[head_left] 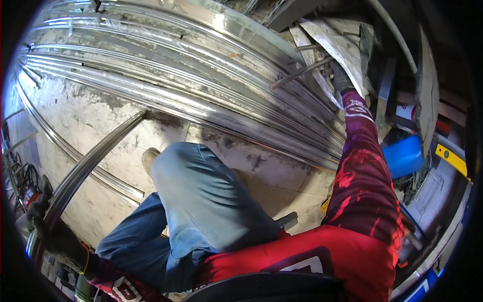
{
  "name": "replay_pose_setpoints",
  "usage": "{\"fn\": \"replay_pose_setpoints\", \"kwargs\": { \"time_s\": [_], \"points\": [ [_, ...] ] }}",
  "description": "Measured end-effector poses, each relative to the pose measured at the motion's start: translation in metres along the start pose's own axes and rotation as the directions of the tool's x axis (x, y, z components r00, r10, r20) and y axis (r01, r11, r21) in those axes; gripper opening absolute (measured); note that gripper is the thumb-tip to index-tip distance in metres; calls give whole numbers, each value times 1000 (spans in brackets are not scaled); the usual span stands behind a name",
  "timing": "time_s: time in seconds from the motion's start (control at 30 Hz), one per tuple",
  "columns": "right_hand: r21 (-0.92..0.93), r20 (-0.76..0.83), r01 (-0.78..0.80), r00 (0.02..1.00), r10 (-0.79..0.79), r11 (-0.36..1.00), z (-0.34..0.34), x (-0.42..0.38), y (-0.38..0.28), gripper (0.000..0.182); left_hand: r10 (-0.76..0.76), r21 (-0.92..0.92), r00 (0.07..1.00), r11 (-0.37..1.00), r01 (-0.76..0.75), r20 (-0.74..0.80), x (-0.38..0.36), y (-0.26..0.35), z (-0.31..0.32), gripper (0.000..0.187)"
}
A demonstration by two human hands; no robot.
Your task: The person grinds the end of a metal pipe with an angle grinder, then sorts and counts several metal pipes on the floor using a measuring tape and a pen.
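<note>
My left hand, in a dark glove, is at the lower left with its fingers wrapped round a shiny metal tube. The tube slants up and away to the right, its far end above the pale floor near my knee. My right arm reaches far forward to the upper right. There my right hand, in a dark glove, is among crumpled white sheets, which hide its fingers. A rusty bar sticks out just left of that hand.
Several long shiny metal tubes lie across the floor ahead of me. Two shorter tubes lie at left. On the right are a blue rounded object, a yellow spirit level and a grey upright panel. Cables clutter the far left.
</note>
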State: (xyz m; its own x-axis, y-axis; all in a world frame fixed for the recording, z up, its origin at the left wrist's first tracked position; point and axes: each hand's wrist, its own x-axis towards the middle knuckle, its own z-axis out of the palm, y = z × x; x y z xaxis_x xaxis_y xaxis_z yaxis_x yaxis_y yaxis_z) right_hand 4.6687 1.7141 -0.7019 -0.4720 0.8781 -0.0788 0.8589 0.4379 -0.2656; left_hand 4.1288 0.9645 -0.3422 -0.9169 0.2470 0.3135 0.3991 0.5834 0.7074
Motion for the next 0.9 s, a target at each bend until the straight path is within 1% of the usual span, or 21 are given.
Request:
{"fn": "replay_pose_setpoints", "kwargs": {
  "time_s": [0.03, 0.1, 0.13, 0.17, 0.2, 0.23, 0.27, 0.3, 0.37, 0.4, 0.47, 0.5, 0.57, 0.6, 0.67, 0.7, 0.77, 0.8, 0.83, 0.87, 0.9],
  "points": [
    [454, 253, -382, 921, 295, 805, -34, -8, -49, 51, -117, -304, 985, 941, 150, 124, 6, -1, -2, 38],
    [477, 160, -334, 942, 293, 813, -39, -17, -52, 52, -162, -485, 975, 848, 216, 151, 7, 10, 21, 39],
    [359, 29, -222, 973, 227, 907, -39, -7, -48, 50, -184, -567, 969, 787, 245, 164, 8, 16, 33, 42],
    [213, -61, -123, 988, 139, 969, -32, -8, -43, 48, -167, -508, 978, 836, 208, 125, 11, 20, 38, 40],
    [47, -150, -41, 988, 48, 998, -25, -9, -37, 47, -147, -486, 983, 854, 184, 113, 8, 28, 44, 40],
    [-54, -130, 24, 991, -30, 998, -19, -5, -37, 46, -127, -465, 987, 871, 160, 101, 5, 36, 49, 40],
    [-95, -49, 86, 995, -91, 992, -13, -5, -36, 46, -108, -442, 990, 887, 136, 89, 2, 45, 55, 40],
    [-129, 25, 145, 989, -143, 981, -12, -6, -34, 45, -137, -501, 976, 840, 206, 172, 3, 50, 56, 37],
    [-175, 140, 246, 965, -223, 953, -10, -11, -38, 44, -162, -558, 954, 781, 281, 253, -1, 58, 61, 34],
    [-191, 180, 288, 950, -255, 938, -11, -16, -42, 44, -190, -461, 967, 852, 248, 170, -7, 62, 63, 33],
    [-207, 221, 347, 927, -302, 915, -9, -29, -42, 43, -203, -366, 975, 904, 222, 91, -10, 54, 63, 32],
    [-207, 235, 366, 919, -317, 907, -8, -32, -42, 42, -83, -303, 992, 947, 107, 93, -12, 44, 61, 32],
    [-193, 253, 388, 907, -336, 901, -9, -35, -39, 42, 35, -238, 995, 971, -12, 92, -14, 31, 55, 32],
    [-183, 259, 393, 903, -342, 901, -12, -34, -37, 41, 107, -68, 990, 993, -101, 93, -14, 31, 52, 31],
    [-186, 260, 370, 912, -317, 910, -17, -31, -30, 41, 175, 104, 978, 977, -187, 114, -12, 31, 48, 30],
    [-180, 255, 352, 919, -302, 919, -14, -26, -36, 41, 19, -142, 994, 990, -4, 107, -9, 33, 48, 35],
    [-172, 256, 283, 938, -235, 943, -9, -22, -39, 43, -137, -371, 978, 910, 186, 155, -8, 38, 49, 40],
    [-175, 261, 227, 949, -177, 958, -4, -22, -21, 45, -87, -333, 983, 933, 138, 164, -11, 41, 52, 38],
    [76, 77, 256, 962, -262, 964, 20, -22, -1, 36, -62, -315, 985, 943, 112, 163, -11, 40, 51, 37],
    [73, 77, 260, 961, -265, 963, 5, -28, -30, 36, -37, -297, 986, 951, 85, 163, -12, 38, 50, 36],
    [-183, 264, 365, 913, -312, 913, -11, -36, -62, 32, 31, -243, 989, 970, 5, 145, -12, 30, 46, 31]
  ]
}}
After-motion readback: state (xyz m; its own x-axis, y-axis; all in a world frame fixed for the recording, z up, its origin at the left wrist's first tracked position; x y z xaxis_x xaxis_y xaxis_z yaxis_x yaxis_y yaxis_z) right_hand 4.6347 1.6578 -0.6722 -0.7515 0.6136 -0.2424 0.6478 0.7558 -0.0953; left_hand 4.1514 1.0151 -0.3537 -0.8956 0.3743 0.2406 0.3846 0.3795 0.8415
